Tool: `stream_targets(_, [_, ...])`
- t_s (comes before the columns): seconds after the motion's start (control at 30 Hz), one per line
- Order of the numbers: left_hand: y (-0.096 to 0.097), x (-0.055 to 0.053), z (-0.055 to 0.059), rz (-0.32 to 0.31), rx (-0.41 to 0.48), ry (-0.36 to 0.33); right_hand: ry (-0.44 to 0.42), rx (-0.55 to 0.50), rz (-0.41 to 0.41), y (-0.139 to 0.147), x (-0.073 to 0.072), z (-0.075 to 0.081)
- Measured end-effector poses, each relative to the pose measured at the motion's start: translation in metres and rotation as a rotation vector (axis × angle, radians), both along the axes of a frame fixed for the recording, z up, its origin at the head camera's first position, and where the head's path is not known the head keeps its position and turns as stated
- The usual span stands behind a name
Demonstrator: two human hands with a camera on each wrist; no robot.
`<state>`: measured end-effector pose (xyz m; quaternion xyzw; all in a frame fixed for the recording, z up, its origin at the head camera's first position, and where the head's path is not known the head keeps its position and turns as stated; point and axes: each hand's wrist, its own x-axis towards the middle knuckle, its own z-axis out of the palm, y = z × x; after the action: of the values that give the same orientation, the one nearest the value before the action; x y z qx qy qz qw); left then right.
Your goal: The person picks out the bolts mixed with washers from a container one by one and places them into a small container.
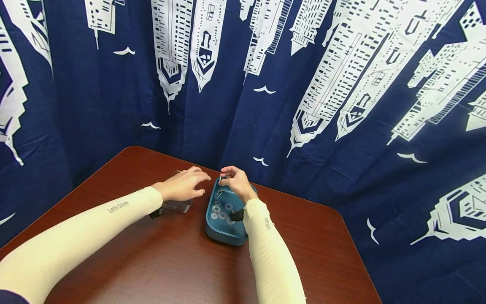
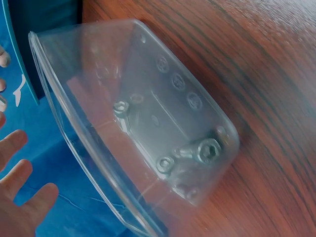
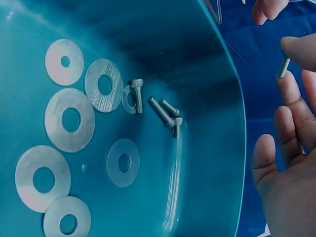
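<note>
My right hand (image 1: 236, 182) is over the far end of a blue tray (image 1: 227, 237), pinching a small silver screw (image 3: 283, 67) between thumb and a fingertip. Its head is hidden by the thumb. Inside the tray lie several flat washers (image 3: 70, 120) and several socket-head screws (image 3: 162, 111). To the left, my left hand (image 1: 181, 185) hovers with fingers spread and holds nothing. It partly hides a clear plastic box (image 1: 178, 206) below it. In the left wrist view the box holds socket-head screws, one (image 2: 207, 151) larger-looking than the others.
Both containers stand on a reddish-brown wooden table (image 1: 167, 261), the box left of the tray. Behind the table's far edge hangs a dark blue curtain (image 1: 228, 118) with white building prints.
</note>
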<state>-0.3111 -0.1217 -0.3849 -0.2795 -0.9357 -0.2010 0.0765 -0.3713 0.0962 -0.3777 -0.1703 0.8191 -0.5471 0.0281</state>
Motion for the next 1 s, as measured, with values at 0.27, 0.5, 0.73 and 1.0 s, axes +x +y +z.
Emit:
stream_targets(0.27, [-0.014, 0.001, 0.0, 0.013, -0.005, 0.014, -0.028, -0.035, 0.05, -0.01, 0.001, 0.002])
stream_targets(0.5, [-0.027, 0.002, -0.003, 0.026, 0.022, 0.029, -0.056, -0.055, 0.085, -0.018, 0.002, 0.003])
stream_targets(0.73, [-0.039, 0.0, -0.007, 0.042, 0.052, 0.023, -0.066, -0.037, 0.12, -0.027, 0.006, 0.007])
stream_targets(1.0, [-0.055, 0.003, -0.009, 0.058, 0.065, 0.046, -0.038, -0.034, 0.112, -0.04, 0.003, 0.0])
